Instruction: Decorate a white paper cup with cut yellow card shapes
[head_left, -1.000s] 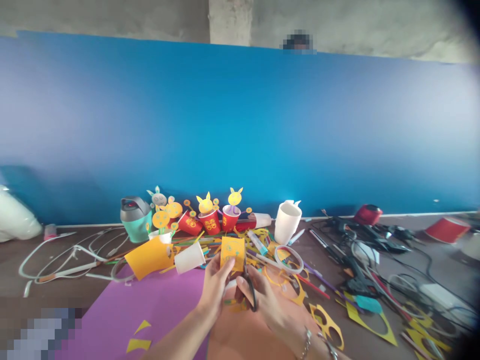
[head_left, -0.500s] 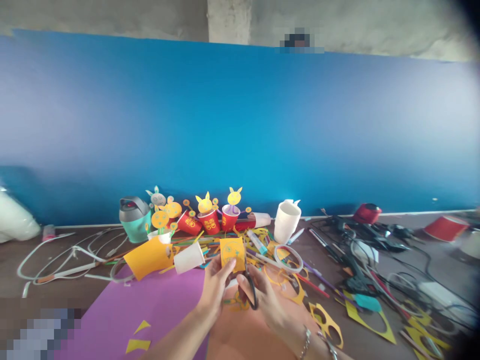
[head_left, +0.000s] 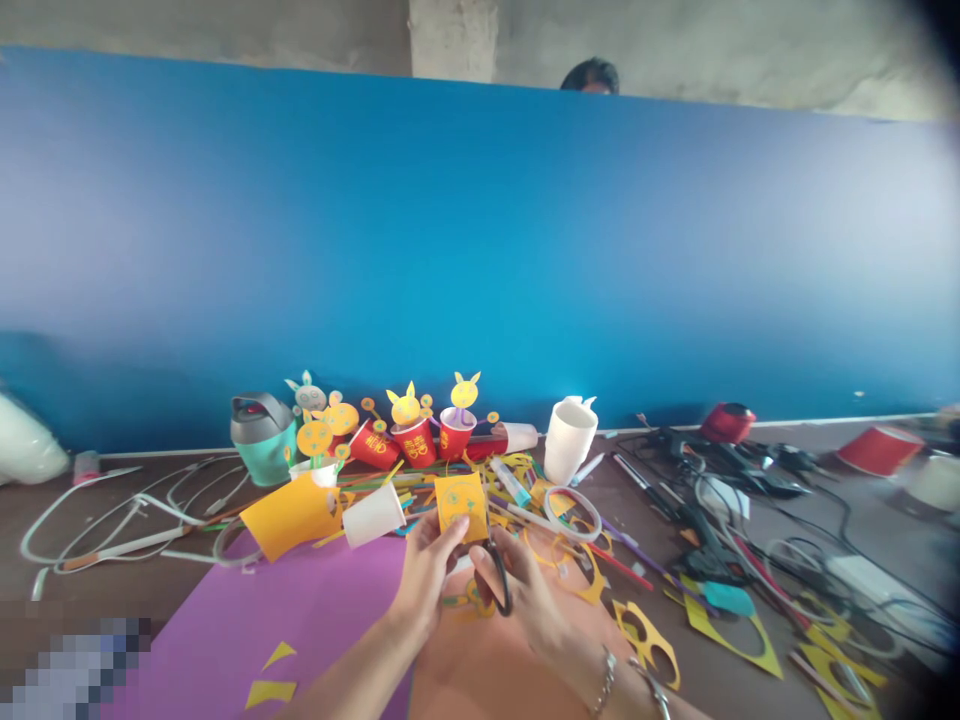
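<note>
Between thumb and fingers my left hand (head_left: 431,565) grips a yellow paper piece (head_left: 460,497) that has a round face drawn on it in green. My right hand (head_left: 521,580) is closed around a pair of scissors with black handles (head_left: 501,580). The blades point up along the right edge of the yellow paper. Beneath my hands lie a purple sheet (head_left: 277,620) and an orange sheet (head_left: 480,685), with some small drawn yellow pieces (head_left: 472,598) partly hidden under my fingers.
Red paper cups (head_left: 415,446) with yellow animal faces stand along the blue partition (head_left: 450,250). White cups (head_left: 570,440), a teal container (head_left: 264,450) and cables surround the sheets. A glue gun (head_left: 712,550) and paper offcuts (head_left: 649,640) lie right. Someone's head (head_left: 592,75) shows above the partition.
The whole view has shifted slightly, so things appear a little further left. Both hands keep the same hold on the paper and the scissors.
</note>
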